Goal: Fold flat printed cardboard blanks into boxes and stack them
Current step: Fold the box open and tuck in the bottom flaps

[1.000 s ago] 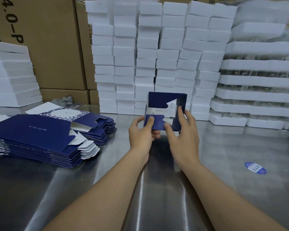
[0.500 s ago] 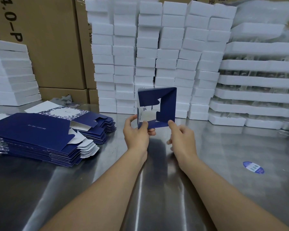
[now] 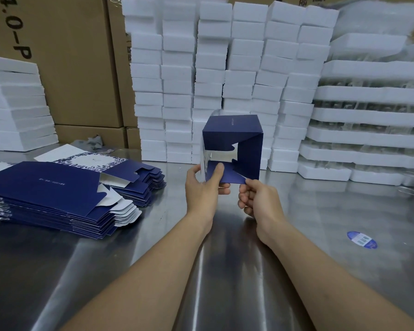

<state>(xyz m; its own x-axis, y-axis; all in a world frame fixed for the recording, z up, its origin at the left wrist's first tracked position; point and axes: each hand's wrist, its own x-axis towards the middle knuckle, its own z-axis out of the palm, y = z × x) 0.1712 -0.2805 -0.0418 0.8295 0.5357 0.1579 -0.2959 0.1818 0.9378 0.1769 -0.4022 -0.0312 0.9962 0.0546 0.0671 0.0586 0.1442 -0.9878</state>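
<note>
Foam slabs (image 3: 14,103): a white stack at your far left, on the back of the counter (image 3: 225,271).
Flat blanks (image 3: 58,192): your dark blue pile lies fanned on the counter, left of your arms, notched flaps pointing right.
Cartons (image 3: 77,63): brown, standing behind the blanks.
Left hand (image 3: 202,187): you grip the box's lower left corner, with your thumb on the bottom flap and your fingers behind the left wall.
Box (image 3: 234,144): half-formed, held up above the counter between your hands. Its open end faces you, with the flaps only partly folded in and the silver inside showing.
Foam blocks (image 3: 225,68): tall white columns right behind the box.
Right hand (image 3: 258,199): you pinch the tip of the bottom flap between thumb and forefinger, the other fingers curled.
Sticker (image 3: 361,239): a blue oval, flat on the counter to your right.
Foam trays (image 3: 368,115): long white ones, stacked at the far right.
</note>
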